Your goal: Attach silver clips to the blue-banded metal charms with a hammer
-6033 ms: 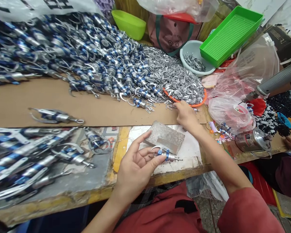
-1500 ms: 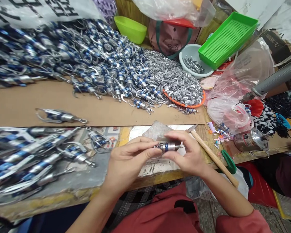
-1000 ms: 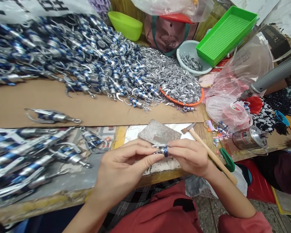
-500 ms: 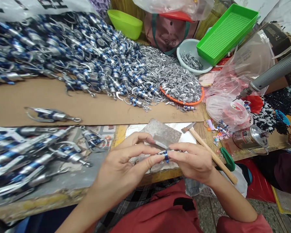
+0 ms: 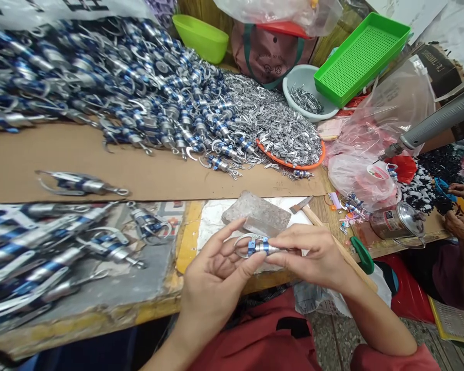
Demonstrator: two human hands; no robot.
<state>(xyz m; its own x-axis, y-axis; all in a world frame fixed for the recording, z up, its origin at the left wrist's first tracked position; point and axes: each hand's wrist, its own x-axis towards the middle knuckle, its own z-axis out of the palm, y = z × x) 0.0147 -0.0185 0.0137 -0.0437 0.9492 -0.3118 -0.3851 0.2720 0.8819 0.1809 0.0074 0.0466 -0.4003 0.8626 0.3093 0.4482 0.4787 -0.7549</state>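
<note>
A small silver-and-blue metal fitting (image 5: 260, 247) with a thin curved arm is held level between my hands, above the table's front edge. My right hand (image 5: 309, 252) pinches its right end between thumb and fingers. My left hand (image 5: 220, 273) cradles the other end, thumb against its underside, index finger raised and the other fingers loosely curled behind. Just beyond lie a grey stone block (image 5: 251, 208) and a clear block (image 5: 261, 226). A hammer (image 5: 302, 204) lies beside them, its wooden handle partly hidden behind my right hand.
Similar fittings are heaped at left (image 5: 139, 87), with more at front left (image 5: 42, 252). Small metal plates (image 5: 290, 134) spill over an orange-rimmed tray. A pale bowl (image 5: 290, 82), green basket (image 5: 363, 59), power screwdriver (image 5: 429, 123) and metal pot (image 5: 398, 221) stand right. A co-worker's hands (image 5: 462, 224) are far right.
My left hand has opened its pinch and turned palm up, leaving more of the fitting and its curved arm visible. The co-worker's hands have come further into view at right.
</note>
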